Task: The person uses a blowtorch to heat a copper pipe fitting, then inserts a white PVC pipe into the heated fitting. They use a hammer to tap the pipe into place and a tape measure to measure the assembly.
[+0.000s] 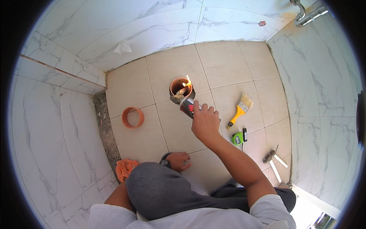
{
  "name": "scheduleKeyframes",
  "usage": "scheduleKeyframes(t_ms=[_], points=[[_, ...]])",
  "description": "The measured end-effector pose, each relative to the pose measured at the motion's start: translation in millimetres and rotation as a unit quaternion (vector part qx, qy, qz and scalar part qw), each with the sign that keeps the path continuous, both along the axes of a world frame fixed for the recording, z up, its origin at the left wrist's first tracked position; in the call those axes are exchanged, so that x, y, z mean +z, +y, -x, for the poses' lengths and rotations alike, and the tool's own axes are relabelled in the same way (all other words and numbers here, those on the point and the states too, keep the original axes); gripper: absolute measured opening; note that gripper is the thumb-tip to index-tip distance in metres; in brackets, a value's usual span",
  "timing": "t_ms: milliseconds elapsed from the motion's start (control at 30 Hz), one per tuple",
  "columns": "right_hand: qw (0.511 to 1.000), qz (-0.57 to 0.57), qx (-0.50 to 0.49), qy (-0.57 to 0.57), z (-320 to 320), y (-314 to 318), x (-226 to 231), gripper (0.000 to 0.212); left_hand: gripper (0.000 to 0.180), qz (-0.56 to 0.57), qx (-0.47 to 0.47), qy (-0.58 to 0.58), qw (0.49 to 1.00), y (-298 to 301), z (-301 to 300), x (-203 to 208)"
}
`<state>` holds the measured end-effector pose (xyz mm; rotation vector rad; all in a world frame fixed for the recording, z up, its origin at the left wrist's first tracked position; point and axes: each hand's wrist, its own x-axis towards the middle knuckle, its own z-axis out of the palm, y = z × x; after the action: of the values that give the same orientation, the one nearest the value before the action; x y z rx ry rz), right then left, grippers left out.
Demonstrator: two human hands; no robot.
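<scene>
My right hand is wrapped round the canister of a gas torch, a dark can with a brass-coloured head. An orange flame rises from the torch's tip inside the mouth of an orange-brown plastic pipe set in the tiled floor. Part of the pipe's near rim is hidden by the torch head. Beside my bent knee, my left hand hangs low over the floor, fingers loosely apart and holding nothing. A dark watch circles that wrist. To the left of the pipe lies a short orange pipe ring.
Right of my right hand lie a yellow-handled paintbrush, a green tape measure, a hammer and another white-handled tool. An orange cloth sits by my left knee. Marbled tile walls enclose the floor; a rubble-filled gap runs along the left.
</scene>
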<state>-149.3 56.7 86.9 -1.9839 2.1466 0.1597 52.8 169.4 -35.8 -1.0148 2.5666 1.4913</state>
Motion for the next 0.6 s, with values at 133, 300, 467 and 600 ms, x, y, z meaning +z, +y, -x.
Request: scheduleKeyframes(t_ms=[133,300,467,600], points=[[1.0,-0.015,-0.007,-0.021,-2.2,3.0,12.1,0.074,0.036,-0.008,0.002,0.0,1.0,-0.5,0.3,2.3],[1.0,-0.012,-0.01,-0.026,-1.9,1.7,14.2,0.073,0.037,-0.014,0.0,-0.005,1.0,-1.7,0.2,4.8],[0.999,0.034,0.006,-0.02,4.6,0.7,-4.5,0.072,0.034,-0.011,0.011,0.005,1.0,-1.1,0.6,4.4],[0.997,0.07,0.026,-0.015,15.0,0.0,-27.1,0.075,0.039,-0.026,-0.005,-0.009,1.0,-2.2,0.1,1.8]])
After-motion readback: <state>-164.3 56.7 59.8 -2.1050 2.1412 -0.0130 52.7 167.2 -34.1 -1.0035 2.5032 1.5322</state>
